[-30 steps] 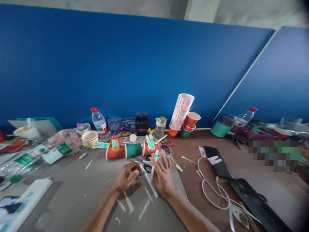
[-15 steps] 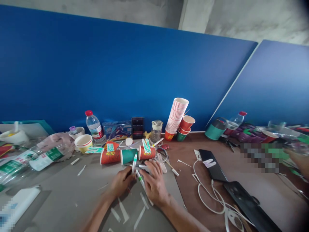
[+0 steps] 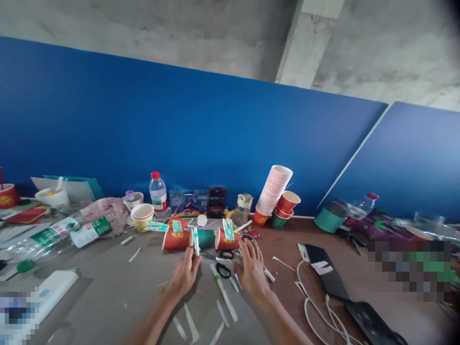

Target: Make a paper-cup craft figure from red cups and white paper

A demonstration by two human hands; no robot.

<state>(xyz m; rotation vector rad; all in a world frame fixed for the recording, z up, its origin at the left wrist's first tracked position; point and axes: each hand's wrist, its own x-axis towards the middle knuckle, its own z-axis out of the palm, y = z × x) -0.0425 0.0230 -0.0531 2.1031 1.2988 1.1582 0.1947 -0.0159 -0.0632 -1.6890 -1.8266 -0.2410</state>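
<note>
My left hand (image 3: 186,273) is closed around a white marker (image 3: 196,241) with a teal band, pointing upward in front of the red paper cup on the left (image 3: 177,239). My right hand (image 3: 252,268) has its fingers spread, holding nothing, just right of the black-handled scissors (image 3: 223,270). Its fingertips are near the right red paper cup (image 3: 225,239). Between my hands, a second white marker (image 3: 224,293) with a green band lies on the grey table. A green paper cup (image 3: 206,238) rests on its side between the red ones. Teal-coloured paper pieces (image 3: 177,225) sit on the red cups.
Paper strips (image 3: 191,323) litter the table. Behind stand a red-capped bottle (image 3: 158,195), a lidded jar (image 3: 243,209) and a tall cup stack (image 3: 274,189). Large plastic bottles (image 3: 89,232) lie left; phones (image 3: 325,268) and a white cable (image 3: 305,297) lie right.
My right hand has moved right, off the green-banded marker and scissors, uncovering both. My left hand still grips its marker, held slightly further left of the cups. The head view has tilted up.
</note>
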